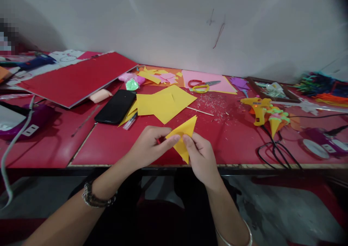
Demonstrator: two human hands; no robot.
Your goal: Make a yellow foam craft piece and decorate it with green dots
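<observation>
A folded piece of yellow paper is held just above the table's front edge, its points facing up right and down. My left hand pinches its left side, thumb on top and fingers hidden behind. From the right, my right hand grips the same paper, its thumb pressed near the middle beside the left thumb. Beyond the hands lie flat yellow paper sheets, overlapping one another. A capped pen and a black phone rest to their left.
Red-and-yellow scissors lie on pink paper at the back. A yellow glue gun with black cords is on the right. A large red board leans at left, near a purple power strip. Paper scraps sit behind.
</observation>
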